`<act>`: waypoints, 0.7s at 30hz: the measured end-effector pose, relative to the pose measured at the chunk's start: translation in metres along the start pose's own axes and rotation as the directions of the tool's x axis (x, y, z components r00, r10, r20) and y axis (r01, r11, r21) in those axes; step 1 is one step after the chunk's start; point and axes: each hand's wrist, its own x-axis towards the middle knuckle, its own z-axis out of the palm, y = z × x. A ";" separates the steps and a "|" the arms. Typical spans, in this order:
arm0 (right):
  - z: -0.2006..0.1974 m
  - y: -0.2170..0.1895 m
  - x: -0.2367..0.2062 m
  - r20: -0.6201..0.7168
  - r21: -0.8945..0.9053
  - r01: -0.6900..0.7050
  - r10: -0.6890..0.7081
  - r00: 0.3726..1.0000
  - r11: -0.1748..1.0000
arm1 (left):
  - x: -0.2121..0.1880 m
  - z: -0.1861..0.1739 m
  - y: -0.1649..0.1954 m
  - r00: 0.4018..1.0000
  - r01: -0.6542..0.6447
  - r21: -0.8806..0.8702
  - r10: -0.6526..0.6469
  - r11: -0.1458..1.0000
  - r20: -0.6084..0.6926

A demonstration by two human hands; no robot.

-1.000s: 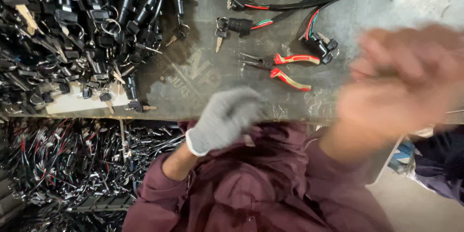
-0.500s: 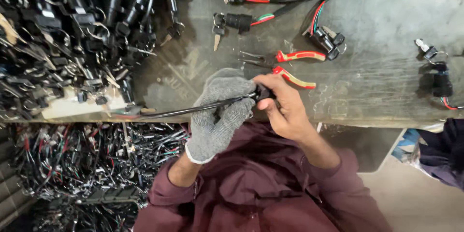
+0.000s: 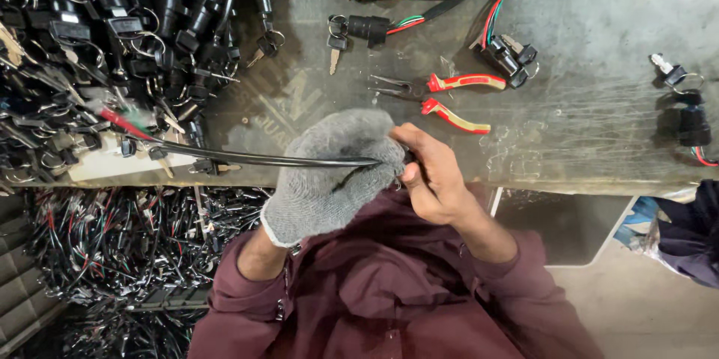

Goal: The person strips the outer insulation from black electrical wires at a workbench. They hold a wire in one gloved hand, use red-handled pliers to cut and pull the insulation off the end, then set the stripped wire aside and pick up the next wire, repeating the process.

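Red-handled pliers [image 3: 442, 97] lie open at the bench [image 3: 584, 127] centre. Key switches [image 3: 112, 37] pile up at ten o'clock; wired switches [image 3: 509, 52] lie at one o'clock.

Black sleeved cable [image 3: 262, 157], stretched level, left end blurred

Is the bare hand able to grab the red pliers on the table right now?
Probably yes, but not straight away. The right hand is pinching a black cable together with the gloved left hand. The pliers lie just beyond it on the table, with nothing lying between.
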 end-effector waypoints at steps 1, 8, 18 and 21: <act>0.001 -0.001 0.000 0.010 0.048 -0.017 0.016 1.000 0.999 | 0.000 0.001 -0.001 1.000 -0.027 -0.031 0.027 0.999 0.009; 0.005 -0.008 0.000 -0.054 -0.147 -0.100 0.093 0.994 0.984 | 0.001 0.009 0.005 0.978 0.123 -0.187 -0.151 0.975 -0.145; 0.002 0.011 -0.001 -0.057 0.136 -0.355 0.365 0.929 0.925 | -0.013 0.019 -0.008 0.995 -0.067 0.311 0.084 0.948 -0.043; -0.004 0.015 -0.001 0.006 0.210 -0.402 0.410 0.912 0.891 | -0.012 0.032 -0.010 0.983 0.184 0.413 -0.167 0.892 -0.077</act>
